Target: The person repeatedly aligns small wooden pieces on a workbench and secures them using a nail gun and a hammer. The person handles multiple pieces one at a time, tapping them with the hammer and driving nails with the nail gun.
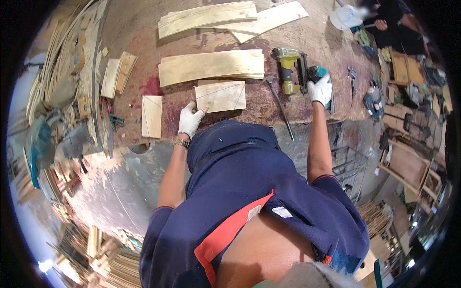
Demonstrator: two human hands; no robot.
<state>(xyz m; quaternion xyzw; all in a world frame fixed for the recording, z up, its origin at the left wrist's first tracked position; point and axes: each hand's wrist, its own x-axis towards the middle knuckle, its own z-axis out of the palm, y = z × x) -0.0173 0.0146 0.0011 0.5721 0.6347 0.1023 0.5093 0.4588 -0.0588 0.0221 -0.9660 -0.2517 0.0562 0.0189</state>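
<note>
1. Thumb and fingers of the person's gloved left hand (189, 122) stand parted at the near left corner of a short board (223, 96); whether they pinch it, one cannot tell.
2. The gloved right hand (321, 90) is closed around a teal power tool (313, 72) on the workbench (257, 106).
3. Just left of that tool lies a yellow nailer (288, 72), then a hammer (280, 106).
4. Longer boards (211, 66) lie stacked beyond the short board.
</note>
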